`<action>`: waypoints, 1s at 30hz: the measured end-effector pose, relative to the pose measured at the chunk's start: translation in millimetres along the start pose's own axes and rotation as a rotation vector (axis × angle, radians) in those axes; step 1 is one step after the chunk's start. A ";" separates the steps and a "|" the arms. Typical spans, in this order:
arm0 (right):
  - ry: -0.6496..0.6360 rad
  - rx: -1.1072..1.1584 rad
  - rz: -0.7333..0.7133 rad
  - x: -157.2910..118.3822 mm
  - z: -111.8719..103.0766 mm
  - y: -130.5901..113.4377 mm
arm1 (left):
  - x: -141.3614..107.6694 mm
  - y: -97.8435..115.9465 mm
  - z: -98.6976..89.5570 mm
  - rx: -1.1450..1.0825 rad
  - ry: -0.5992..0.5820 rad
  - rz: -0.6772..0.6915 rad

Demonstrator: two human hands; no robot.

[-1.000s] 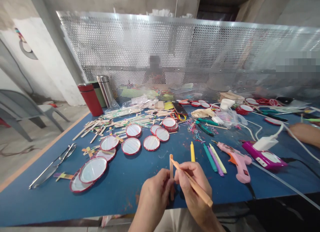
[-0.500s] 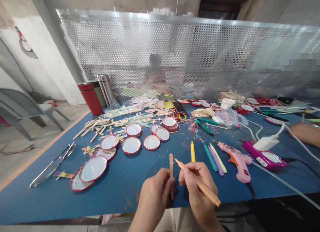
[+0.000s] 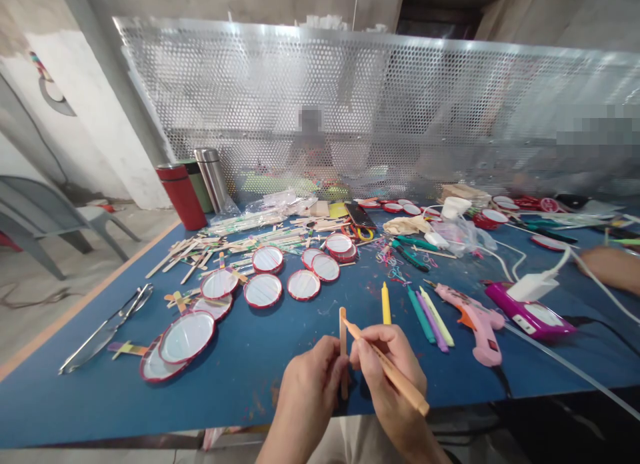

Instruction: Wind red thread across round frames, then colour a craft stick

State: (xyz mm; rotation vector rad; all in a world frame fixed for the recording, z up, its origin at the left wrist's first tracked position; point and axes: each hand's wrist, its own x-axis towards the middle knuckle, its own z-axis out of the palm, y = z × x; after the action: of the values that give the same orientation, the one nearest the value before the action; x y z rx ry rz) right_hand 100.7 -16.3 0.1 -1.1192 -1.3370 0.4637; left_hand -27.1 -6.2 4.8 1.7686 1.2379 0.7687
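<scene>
- Pinching the stick (image 3: 343,325) between thumb and fingers, the left hand (image 3: 311,377) holds it pointing away from the body, left of the yellow marker (image 3: 386,305).
- The right hand (image 3: 393,367), just on the near side of the yellow marker and hiding its lower end, is closed round the orange marker (image 3: 406,387); the tip seems to touch the stick near its far end.
- For even colour, light strokes along the grain would serve best, with the left fingers well back from the tip and a firm grip against twisting.
- Table (image 3: 240,404) edge: on the near side of the yellow marker, under the forearms, so a dropped stick could slip off.
- Room: blue tabletop shows left of the yellow marker, as far as the discs (image 3: 263,291). To its right, the green marker (image 3: 421,315) and glue gun (image 3: 483,331) leave less elbow space.
</scene>
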 end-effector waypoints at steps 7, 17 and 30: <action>0.019 0.025 0.000 -1.6 1.3 1.8 | 0.6 -1.0 0.7 -0.007 -0.009 0.008; 0.014 -0.026 -0.010 -0.4 -1.0 -1.1 | 0.5 0.6 -0.2 0.002 -0.008 -0.004; 0.022 -0.023 -0.003 -0.9 -0.6 1.2 | 0.1 -0.8 0.9 -0.005 0.008 0.007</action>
State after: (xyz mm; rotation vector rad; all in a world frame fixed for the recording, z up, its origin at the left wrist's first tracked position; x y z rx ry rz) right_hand 101.4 -16.6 -1.3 -1.1384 -1.3278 0.4340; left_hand -26.7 -6.2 3.7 1.7687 1.2344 0.7831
